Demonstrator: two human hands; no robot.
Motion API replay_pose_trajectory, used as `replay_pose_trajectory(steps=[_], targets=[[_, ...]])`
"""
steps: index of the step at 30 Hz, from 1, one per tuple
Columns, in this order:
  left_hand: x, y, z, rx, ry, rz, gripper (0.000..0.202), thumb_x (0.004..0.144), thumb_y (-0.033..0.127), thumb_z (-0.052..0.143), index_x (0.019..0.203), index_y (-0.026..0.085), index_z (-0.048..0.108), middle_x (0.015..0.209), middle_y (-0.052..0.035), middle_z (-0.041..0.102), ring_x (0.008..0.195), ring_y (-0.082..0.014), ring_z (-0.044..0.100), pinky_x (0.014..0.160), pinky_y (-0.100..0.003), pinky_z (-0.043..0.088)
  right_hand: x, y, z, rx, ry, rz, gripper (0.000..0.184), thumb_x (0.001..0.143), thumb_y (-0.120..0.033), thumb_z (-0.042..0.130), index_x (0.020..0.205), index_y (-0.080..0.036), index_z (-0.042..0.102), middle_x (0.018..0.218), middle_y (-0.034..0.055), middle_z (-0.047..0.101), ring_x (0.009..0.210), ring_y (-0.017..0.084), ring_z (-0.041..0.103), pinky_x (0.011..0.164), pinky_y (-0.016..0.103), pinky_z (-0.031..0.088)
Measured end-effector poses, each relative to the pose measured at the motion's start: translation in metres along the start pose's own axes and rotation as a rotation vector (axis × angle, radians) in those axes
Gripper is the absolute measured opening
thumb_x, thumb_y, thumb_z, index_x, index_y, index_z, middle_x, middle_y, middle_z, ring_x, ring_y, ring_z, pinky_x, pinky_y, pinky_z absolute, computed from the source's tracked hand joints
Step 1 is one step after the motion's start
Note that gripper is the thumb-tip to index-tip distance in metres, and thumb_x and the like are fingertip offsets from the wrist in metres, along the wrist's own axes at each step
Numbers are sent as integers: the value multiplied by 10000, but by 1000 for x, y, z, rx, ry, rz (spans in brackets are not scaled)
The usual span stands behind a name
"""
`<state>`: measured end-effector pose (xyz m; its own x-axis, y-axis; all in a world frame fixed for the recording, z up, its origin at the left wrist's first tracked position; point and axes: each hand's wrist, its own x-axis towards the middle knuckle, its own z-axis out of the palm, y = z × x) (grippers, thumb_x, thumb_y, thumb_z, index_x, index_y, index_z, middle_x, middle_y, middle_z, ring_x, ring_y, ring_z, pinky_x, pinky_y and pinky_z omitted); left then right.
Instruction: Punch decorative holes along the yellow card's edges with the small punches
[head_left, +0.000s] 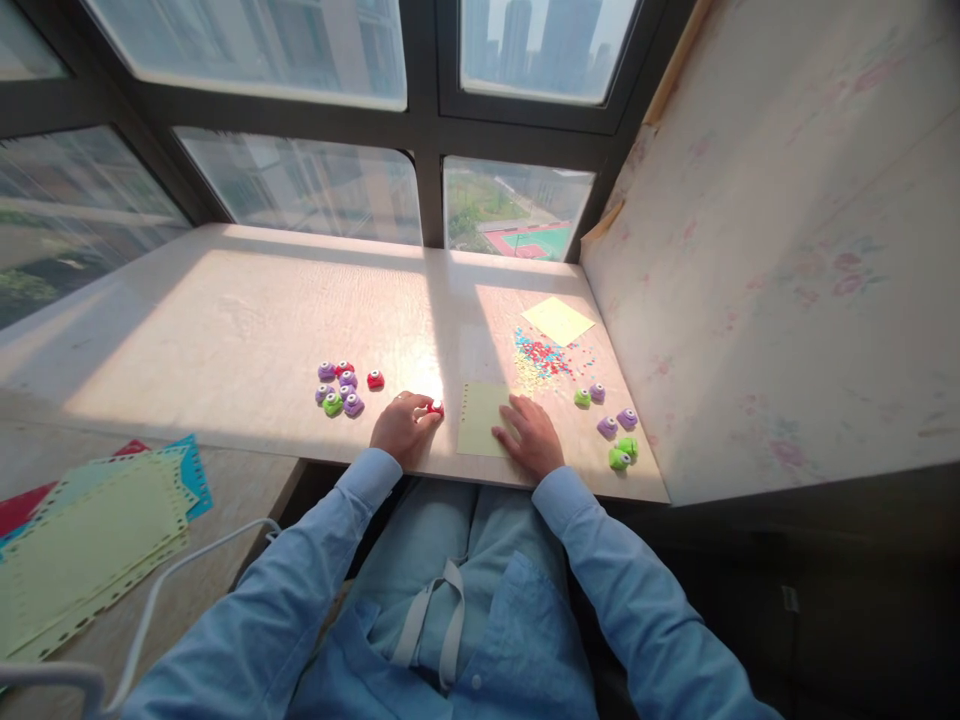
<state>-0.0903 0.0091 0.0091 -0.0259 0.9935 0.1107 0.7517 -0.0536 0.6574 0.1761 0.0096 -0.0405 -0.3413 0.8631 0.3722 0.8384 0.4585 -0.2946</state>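
Note:
Between the thumb and fingers of my left hand (403, 428) is a small red craft punch (435, 407), close to the table's front edge. My right hand (531, 437) lies with its fingers spread on the right side of a pale yellow-green sheet of paper (480, 420). A row of small punched holes runs down the sheet's left edge. The punch is apart from the paper, a little to its left. Left of my left hand sits a group of purple, red and green punches (346, 380), with one red punch (376, 380) slightly apart.
Red, blue and yellow paper bits (544, 355) are scattered beyond my right hand, below a yellow sheet (559, 320). Several green and purple punches (607, 427) stand near the right wall (787, 300). Punched coloured sheets (97, 540) and a white cable (161, 590) are at left.

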Motion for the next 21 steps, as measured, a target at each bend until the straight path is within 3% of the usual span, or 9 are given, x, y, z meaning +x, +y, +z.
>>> replay_pose_trajectory(steps=[10,16,21], targets=[[-27,-30,-51,263,103,-125,270,799,379,619,991,211,710,987,-62,731,757,-216,650,734,-331,506,-2,2,2,17,40,-22,383,964,-412,543,1232,-172,673,1380,174,602,1315,339,510,1118,514,415],[-40,-55,-67,354,178,-161,256,815,363,619,1012,222,702,1075,-82,735,839,-240,678,783,-333,520,-3,3,4,29,52,-19,377,962,-409,539,1243,-191,666,1383,163,601,1322,340,506,1112,530,418],[-38,-58,-71,410,226,-229,262,853,358,593,1034,204,703,1118,-128,708,987,-301,677,791,-370,534,-4,4,5,40,50,-11,384,963,-404,533,1266,-203,658,1398,159,593,1332,344,500,1115,547,413]])
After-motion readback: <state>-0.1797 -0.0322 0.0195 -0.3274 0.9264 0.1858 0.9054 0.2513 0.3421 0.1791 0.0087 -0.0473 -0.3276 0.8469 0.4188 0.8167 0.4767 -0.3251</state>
